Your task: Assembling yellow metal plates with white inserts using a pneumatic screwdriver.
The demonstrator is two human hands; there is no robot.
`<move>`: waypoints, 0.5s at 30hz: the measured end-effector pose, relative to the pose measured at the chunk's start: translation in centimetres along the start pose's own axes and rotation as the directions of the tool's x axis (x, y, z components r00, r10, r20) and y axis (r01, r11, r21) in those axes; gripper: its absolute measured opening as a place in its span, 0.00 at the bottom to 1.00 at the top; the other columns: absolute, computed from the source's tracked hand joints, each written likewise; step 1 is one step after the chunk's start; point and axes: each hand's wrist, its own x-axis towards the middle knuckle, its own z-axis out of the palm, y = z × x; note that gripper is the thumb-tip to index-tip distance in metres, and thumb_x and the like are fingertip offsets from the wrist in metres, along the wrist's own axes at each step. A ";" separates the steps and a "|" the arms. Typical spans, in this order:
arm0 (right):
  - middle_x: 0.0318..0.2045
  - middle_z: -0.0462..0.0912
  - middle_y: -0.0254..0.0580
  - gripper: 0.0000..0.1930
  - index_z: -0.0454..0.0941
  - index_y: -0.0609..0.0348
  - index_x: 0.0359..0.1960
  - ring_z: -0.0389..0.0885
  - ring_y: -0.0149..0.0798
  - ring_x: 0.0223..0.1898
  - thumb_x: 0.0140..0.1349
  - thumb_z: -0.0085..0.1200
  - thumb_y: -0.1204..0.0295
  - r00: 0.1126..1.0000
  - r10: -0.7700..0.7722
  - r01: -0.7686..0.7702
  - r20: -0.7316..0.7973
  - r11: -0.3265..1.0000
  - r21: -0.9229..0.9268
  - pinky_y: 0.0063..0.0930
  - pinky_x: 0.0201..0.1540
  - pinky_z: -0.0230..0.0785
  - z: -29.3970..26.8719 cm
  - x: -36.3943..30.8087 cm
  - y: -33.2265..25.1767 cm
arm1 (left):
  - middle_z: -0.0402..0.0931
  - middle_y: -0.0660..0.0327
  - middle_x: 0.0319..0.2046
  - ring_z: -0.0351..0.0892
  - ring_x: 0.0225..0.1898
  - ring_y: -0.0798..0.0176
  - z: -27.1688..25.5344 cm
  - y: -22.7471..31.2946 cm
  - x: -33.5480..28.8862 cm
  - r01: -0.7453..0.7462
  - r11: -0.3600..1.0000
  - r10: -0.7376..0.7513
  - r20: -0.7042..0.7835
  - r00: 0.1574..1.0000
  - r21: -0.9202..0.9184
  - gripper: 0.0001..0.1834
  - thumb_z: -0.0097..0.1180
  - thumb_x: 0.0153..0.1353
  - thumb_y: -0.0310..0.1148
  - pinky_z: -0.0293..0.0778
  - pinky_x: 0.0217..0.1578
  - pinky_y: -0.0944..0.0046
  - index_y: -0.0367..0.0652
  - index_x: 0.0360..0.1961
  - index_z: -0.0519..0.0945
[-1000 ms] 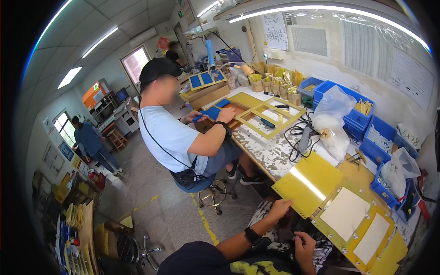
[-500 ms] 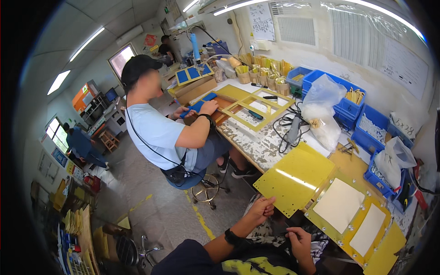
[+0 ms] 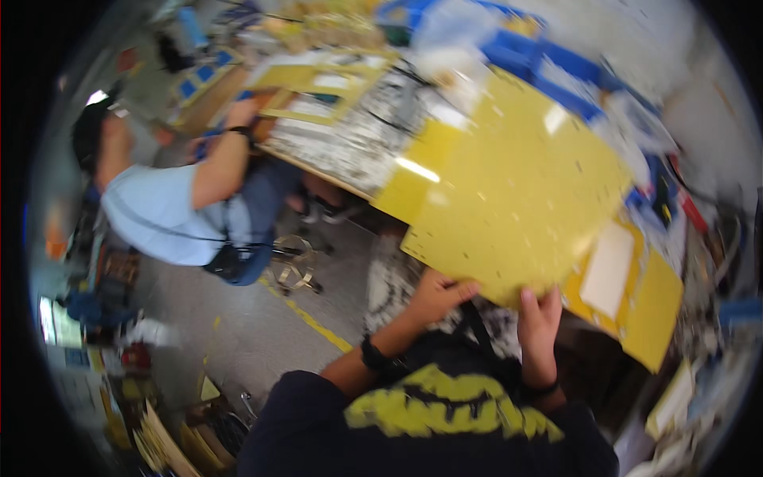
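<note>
A large yellow board (image 3: pixel 517 191) with small holes is raised and tilted in front of me. My left hand (image 3: pixel 439 297) pinches its near edge, thumb on top. My right hand (image 3: pixel 541 322) grips the same edge farther right, thumb also on the upper face. Beneath its left side another yellow sheet (image 3: pixel 421 163) lies on the table. Right of the raised board, partly covered by it, rests a yellow plate with a cream panel (image 3: pixel 609 269). A further plain yellow piece (image 3: pixel 656 306) adjoins that plate near the table's edge. The picture is smeared by motion.
A co-worker in a light blue shirt (image 3: pixel 163 211) sits at the left, hands at the table. Yellow frames (image 3: pixel 350 99) lie on the worn tabletop (image 3: pixel 366 151). Blue bins (image 3: pixel 568 79) and plastic bags (image 3: pixel 457 28) stand along the back.
My view has swung right and down. Both hands now hold the raised perforated board; before, my left hand was at its corner on the table and my right hand was apart from it.
</note>
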 end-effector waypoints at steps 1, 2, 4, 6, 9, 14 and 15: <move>0.50 0.70 0.42 0.22 0.59 0.67 0.56 0.68 0.34 0.52 0.61 0.48 0.73 0.996 -0.033 0.038 -0.082 0.998 0.054 0.29 0.55 0.59 -0.7 0.6 -0.6 | 0.78 0.65 0.33 0.73 0.34 0.75 0.7 0.6 0.4 0.018 0.997 -0.020 0.037 0.999 0.069 0.09 0.57 0.55 0.26 0.69 0.36 0.73 0.34 0.37 0.79; 0.51 0.70 0.43 0.23 0.60 0.67 0.56 0.67 0.35 0.53 0.61 0.49 0.72 0.983 -0.071 0.089 -0.167 0.991 0.100 0.31 0.56 0.58 -1.3 1.0 -1.1 | 0.78 0.67 0.29 0.71 0.30 0.77 0.0 0.3 0.5 0.192 0.958 -0.205 0.040 0.978 0.214 0.08 0.57 0.55 0.25 0.68 0.31 0.74 0.35 0.35 0.79; 0.50 0.71 0.42 0.21 0.60 0.64 0.56 0.70 0.36 0.52 0.62 0.48 0.74 0.936 -0.179 0.226 -0.303 0.966 0.128 0.31 0.55 0.61 -3.8 1.2 -2.1 | 0.72 0.72 0.21 0.63 0.21 0.82 0.3 0.1 1.0 0.170 0.984 -0.166 -0.069 0.984 0.061 0.06 0.56 0.55 0.24 0.59 0.21 0.79 0.38 0.34 0.80; 0.49 0.72 0.42 0.21 0.60 0.63 0.56 0.71 0.36 0.50 0.62 0.47 0.75 0.881 -0.205 0.259 -0.427 0.963 0.074 0.31 0.52 0.65 -5.9 0.7 -3.6 | 0.71 0.72 0.20 0.59 0.16 0.82 -0.8 -1.0 1.3 0.155 0.987 -0.159 -0.194 0.968 -0.034 0.06 0.53 0.58 0.26 0.54 0.16 0.79 0.39 0.36 0.79; 0.47 0.73 0.42 0.19 0.61 0.63 0.55 0.74 0.34 0.46 0.62 0.47 0.74 0.809 -0.251 0.299 -0.532 0.954 0.004 0.27 0.46 0.68 -8.8 -0.8 -5.2 | 0.59 0.73 0.13 0.52 0.12 0.79 -2.6 -1.9 2.1 0.093 0.988 -0.127 -0.314 0.941 -0.121 0.06 0.48 0.62 0.28 0.49 0.13 0.75 0.38 0.38 0.75; 0.44 0.74 0.42 0.17 0.62 0.63 0.53 0.76 0.34 0.44 0.63 0.47 0.75 0.698 -0.364 0.396 -0.617 0.914 -0.092 0.28 0.44 0.71 -9.7 -1.7 -6.6 | 0.56 0.73 0.12 0.51 0.12 0.80 -4.2 -1.5 2.6 0.137 0.965 -0.203 -0.303 0.931 -0.223 0.07 0.48 0.63 0.28 0.48 0.13 0.77 0.38 0.38 0.75; 0.45 0.74 0.43 0.17 0.62 0.63 0.53 0.76 0.35 0.44 0.63 0.47 0.74 0.670 -0.382 0.412 -0.636 0.905 -0.110 0.29 0.43 0.72 -9.7 -1.6 -6.8 | 0.57 0.74 0.13 0.50 0.12 0.80 -4.4 -1.7 2.8 0.123 0.971 -0.182 -0.303 0.936 -0.204 0.07 0.49 0.62 0.28 0.48 0.13 0.77 0.37 0.38 0.75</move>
